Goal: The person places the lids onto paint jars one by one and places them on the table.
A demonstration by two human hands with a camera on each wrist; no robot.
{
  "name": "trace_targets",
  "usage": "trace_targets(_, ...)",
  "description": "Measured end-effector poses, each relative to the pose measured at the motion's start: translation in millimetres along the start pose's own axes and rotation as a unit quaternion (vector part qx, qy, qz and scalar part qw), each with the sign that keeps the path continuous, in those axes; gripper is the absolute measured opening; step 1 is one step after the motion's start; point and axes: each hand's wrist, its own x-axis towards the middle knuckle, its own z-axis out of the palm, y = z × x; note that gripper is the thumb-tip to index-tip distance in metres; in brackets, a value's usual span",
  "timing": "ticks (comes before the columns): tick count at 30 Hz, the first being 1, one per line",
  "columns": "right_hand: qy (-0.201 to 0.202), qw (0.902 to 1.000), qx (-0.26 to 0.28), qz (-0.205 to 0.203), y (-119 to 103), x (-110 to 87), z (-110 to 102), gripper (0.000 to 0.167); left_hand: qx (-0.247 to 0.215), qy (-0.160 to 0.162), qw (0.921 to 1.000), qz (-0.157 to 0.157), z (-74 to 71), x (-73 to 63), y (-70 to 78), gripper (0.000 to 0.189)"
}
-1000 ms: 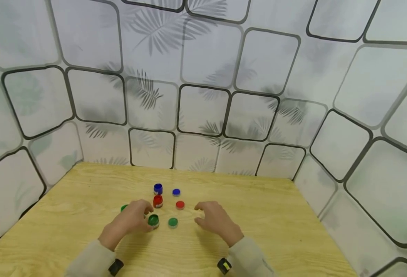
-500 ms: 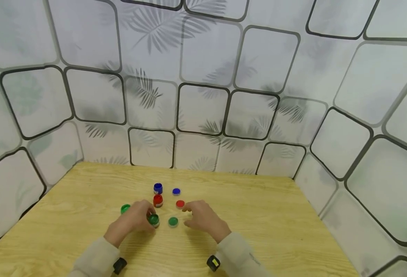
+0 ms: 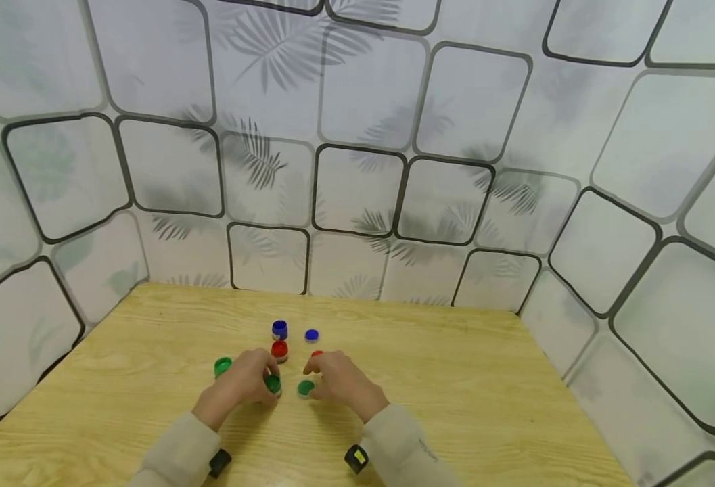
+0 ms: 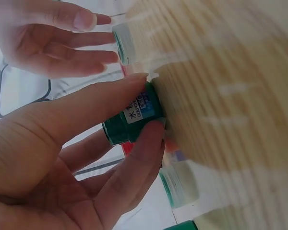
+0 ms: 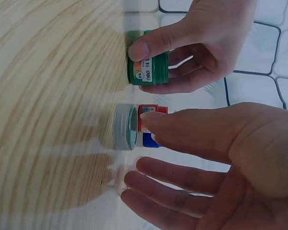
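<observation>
My left hand (image 3: 239,382) grips an open dark green paint jar (image 4: 137,112) between thumb and fingers; it stands upright on the table. Its label faces the thumb side. To its right lies a green lid with a clear rim (image 3: 305,388). My right hand (image 3: 341,382) is at that lid with fingers loosely extended, the thumb close to the rim in the right wrist view (image 5: 125,127). Whether the thumb touches it I cannot tell. Behind the hands stand an open red paint jar (image 3: 279,351) and an open blue paint jar (image 3: 280,330).
A red lid (image 3: 317,353), partly hidden by the right hand, and a blue lid (image 3: 312,335) lie to the right of their jars. A lighter green jar (image 3: 222,366) stands left of my left hand. Another clear, green-edged lid (image 4: 178,184) shows in the left wrist view. Patterned walls enclose the wooden table (image 3: 442,379).
My right hand has moved left across the table to the green lid, now partly covering the red lid. The left hand stays on the dark green jar, closing its fingers around it.
</observation>
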Motion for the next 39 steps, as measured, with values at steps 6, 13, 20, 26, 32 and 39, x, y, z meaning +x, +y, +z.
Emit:
trace_targets(6,-0.002,1.0,-0.001,0.001,-9.1,6.9,4.9,0.027,0.007,0.007,0.9999,0.006,-3.0,-2.7,0.8,0.036)
trace_targets(13,-0.004,0.9999,-0.011,0.0,-16.4,13.9,13.6,0.027,0.001,0.013,0.9999,0.002,-11.0,-7.0,4.6,0.033)
trace_targets(20,-0.02,0.9995,-0.02,0.013,-24.4,15.1,15.0,0.027,-0.001,0.019,0.9997,0.016,-13.6,-9.3,5.5,0.029)
trace_targets(26,-0.006,0.9989,-0.046,0.003,-24.8,13.4,14.2,0.023,-0.007,0.019,0.9996,0.02,-12.8,-8.6,7.8,0.026)
trace_targets(32,-0.004,0.9982,-0.06,0.007,-24.5,11.5,13.9,0.021,-0.011,0.021,0.9992,0.031,-10.8,-7.6,11.6,0.027)
trace_targets(39,-0.007,0.9985,-0.054,0.008,-22.5,10.0,13.9,0.019,-0.01,0.027,0.9989,0.039,-9.7,-7.0,15.0,0.029)
